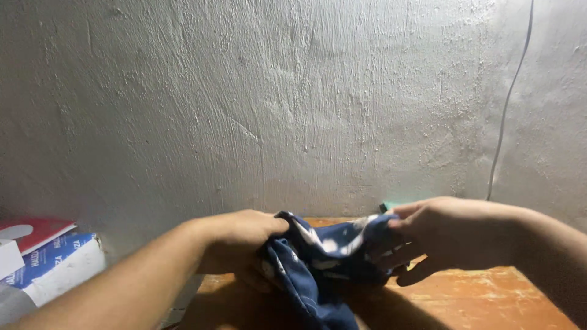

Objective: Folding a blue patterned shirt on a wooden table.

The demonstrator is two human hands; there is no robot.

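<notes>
Dark blue cloth (pixel 324 256) with pale spots is bunched between both hands, just above a worn wooden table (pixel 483 299). The left hand (pixel 241 238) grips the cloth's left edge, fingers curled tight around a fold, thumb pressed on top. The right hand (pixel 437 235) holds the cloth's right edge, fingertips (pixel 397 223) pinched on the fabric while the lower fingers curl under it. The cloth stretches in a short span between the two hands, and a loose part hangs down from the middle toward the bottom of the view, in front of the table.

Behind the hands stands a rough grey plastered wall (pixel 293 104). A thin cable (pixel 507 104) runs down the wall on the right. A small green thing (pixel 389 206) shows just behind the right hand; what it is cannot be told. At the far left, well apart from the hands, lie a white and blue box (pixel 58 266) and a red book (pixel 38 231) above it
</notes>
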